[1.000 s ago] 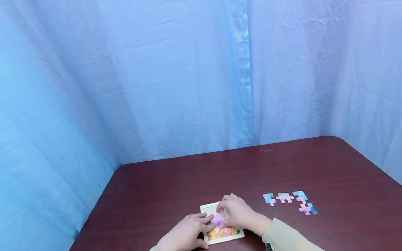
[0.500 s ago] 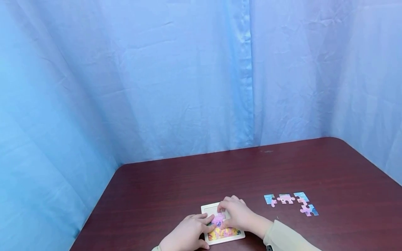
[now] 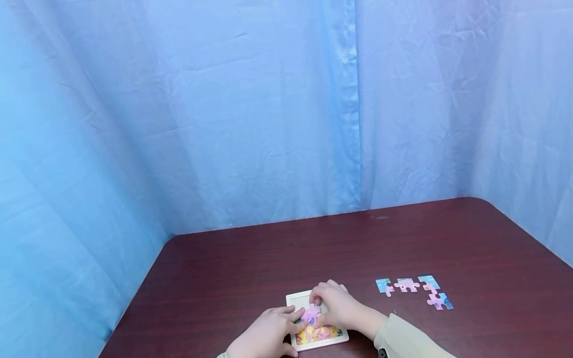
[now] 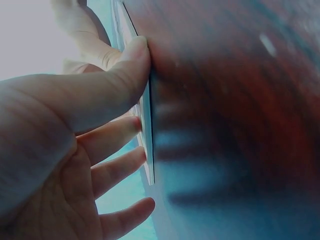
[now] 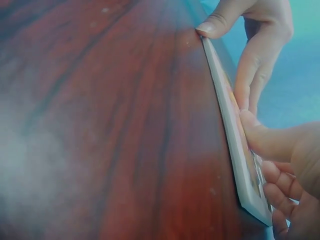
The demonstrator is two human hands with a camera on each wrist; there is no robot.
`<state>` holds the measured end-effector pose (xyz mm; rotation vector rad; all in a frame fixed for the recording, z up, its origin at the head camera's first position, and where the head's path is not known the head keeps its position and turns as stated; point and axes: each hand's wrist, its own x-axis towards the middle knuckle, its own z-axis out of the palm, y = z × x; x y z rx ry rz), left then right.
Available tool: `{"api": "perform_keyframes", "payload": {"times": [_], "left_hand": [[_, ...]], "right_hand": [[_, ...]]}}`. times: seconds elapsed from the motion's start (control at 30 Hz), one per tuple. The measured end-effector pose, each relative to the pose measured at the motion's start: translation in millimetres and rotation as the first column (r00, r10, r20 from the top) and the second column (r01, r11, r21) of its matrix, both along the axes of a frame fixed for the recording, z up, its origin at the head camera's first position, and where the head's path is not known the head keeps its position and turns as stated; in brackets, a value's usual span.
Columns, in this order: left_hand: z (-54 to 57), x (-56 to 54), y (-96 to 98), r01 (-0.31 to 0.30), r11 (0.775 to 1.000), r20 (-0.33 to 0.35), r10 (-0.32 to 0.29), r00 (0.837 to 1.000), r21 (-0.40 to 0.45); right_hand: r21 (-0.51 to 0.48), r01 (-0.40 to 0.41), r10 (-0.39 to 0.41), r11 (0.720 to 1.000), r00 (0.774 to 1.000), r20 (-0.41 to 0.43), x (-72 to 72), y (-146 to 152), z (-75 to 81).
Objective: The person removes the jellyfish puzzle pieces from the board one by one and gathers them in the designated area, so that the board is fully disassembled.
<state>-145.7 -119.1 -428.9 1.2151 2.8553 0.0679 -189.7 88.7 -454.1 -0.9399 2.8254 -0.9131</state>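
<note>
A white-rimmed puzzle tray (image 3: 323, 344) lies on the table, its lower part filled with yellow and floral pieces. Above those is a pink puzzle piece (image 3: 312, 313), which my right hand (image 3: 342, 307) pinches between thumb and curled fingers, partly hiding it. My left hand (image 3: 264, 332) rests from the left with fairly straight fingers on the tray's pieces, its thumb at the near left corner. In the left wrist view that thumb (image 4: 135, 52) touches the tray's edge. The right wrist view has the right thumb (image 5: 255, 132) pressed to the tray's face and the other fingers bent.
Several loose puzzle pieces lie right of the tray: a blue-and-pink one (image 3: 384, 286), a pink one with an eye (image 3: 406, 284), and two more stacked toward the right (image 3: 429, 283). The dark red table (image 3: 250, 268) ends at blue curtains (image 3: 268, 124).
Both hands stay in place on the tray. The right fingers shift very slightly at the pink puzzle piece; the loose pieces lie as before.
</note>
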Motion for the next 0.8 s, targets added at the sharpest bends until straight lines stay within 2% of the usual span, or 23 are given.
{"api": "perform_keyframes", "payload": {"times": [0.33,0.57,0.67,0.8], "left_hand": [[0.4,-1.2,0.7,0.004,1.0,0.016,-0.004,1.0,-0.016],[0.8,-0.4,0.7,0.026,0.999,-0.013,-0.026,1.0,-0.019],[1.5,-1.1,0.6,0.029,0.999,-0.014,-0.029,0.999,-0.023],[1.8,-1.2,0.6,0.018,1.0,-0.002,-0.019,1.0,-0.024]], "right_hand": [[-0.038,-0.042,0.043,0.998,0.999,0.032,-1.4,0.1,3.3],[-0.081,-0.111,0.109,0.99,0.993,-0.035,2.0,-0.5,6.3],[-0.128,-0.132,0.129,0.983,0.991,-0.035,2.2,0.7,5.8],[-0.229,-0.159,0.171,0.96,0.985,0.032,1.7,5.6,6.7]]}}
